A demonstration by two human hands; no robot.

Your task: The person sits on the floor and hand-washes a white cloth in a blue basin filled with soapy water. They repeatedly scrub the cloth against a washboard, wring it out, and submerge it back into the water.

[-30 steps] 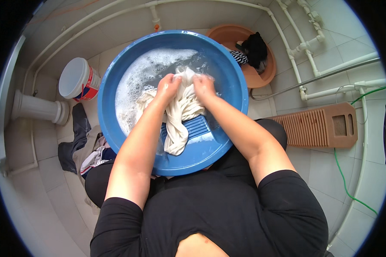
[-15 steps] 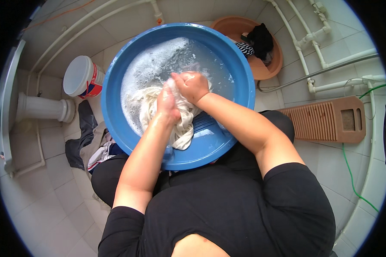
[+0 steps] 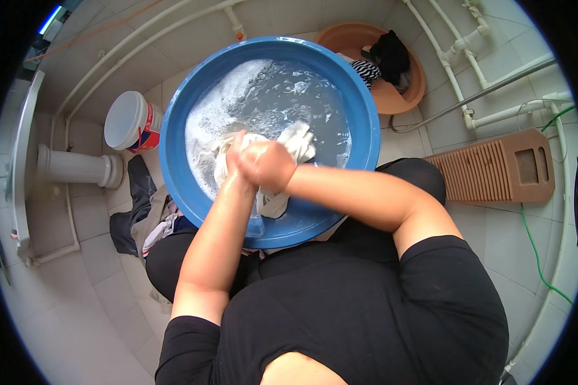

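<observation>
A wet off-white cloth [image 3: 297, 142] is bunched up in the big blue basin [image 3: 173, 138], partly over the soapy water. Both hands meet on it near the basin's middle. My right hand [image 3: 268, 166] is closed in a fist on the cloth, slightly smeared by motion, and covers part of the other hand. Close against it, my left hand [image 3: 239, 162] grips the same cloth, its fingers partly hidden. Folds of the cloth stick out beyond the fists and hang below them toward the near rim. White foam [image 3: 205, 122] lies along the basin's left side.
A white bucket [image 3: 125, 120] and a white pedestal [image 3: 77, 168] stand at the left, near a pile of clothes [image 3: 151, 215]. An orange-brown basin [image 3: 340, 35] holds dark and striped clothes at the back right. A brown washboard [image 3: 475, 170] lies right, beside white pipes [image 3: 453, 77].
My right hand has moved left and nearer, now overlapping my left hand. The cloth has shifted, with a bunch now showing right of the fists. More grey water shows at the back.
</observation>
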